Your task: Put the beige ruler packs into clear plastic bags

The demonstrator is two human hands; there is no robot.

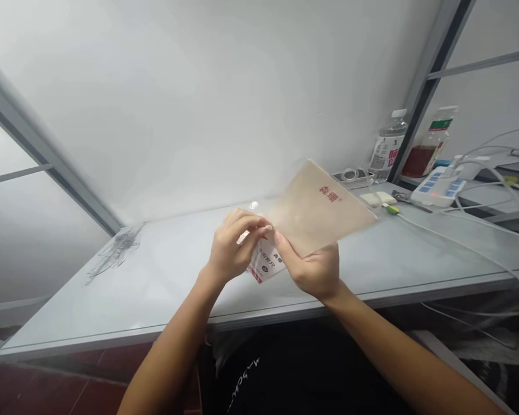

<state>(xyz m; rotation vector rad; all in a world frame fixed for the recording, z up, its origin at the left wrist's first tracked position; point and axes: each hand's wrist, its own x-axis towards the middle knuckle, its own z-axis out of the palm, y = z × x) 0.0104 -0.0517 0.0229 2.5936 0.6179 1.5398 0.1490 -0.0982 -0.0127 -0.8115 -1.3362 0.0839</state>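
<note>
My right hand point(313, 268) grips a flat, translucent beige plastic pouch point(318, 210) with red lettering, thumb on the near side and fingers behind. The pouch is tilted up above the table. At its left corner my left hand point(237, 242) is closed in a pinch, its fingertips almost touching my right thumb. Below and between the hands shows a white printed card point(268, 259) with black lettering and a red edge. The left fingers partly cover it, and whether it is held or lies on the table I cannot tell.
The white table point(168, 271) has a dark scribble-like patch point(119, 248) at its left end. To the right are a clear bottle point(389, 147), a bottle of dark red liquid point(428, 144), a power strip point(439, 184), a white adapter point(378, 199) and loose cables point(458, 245).
</note>
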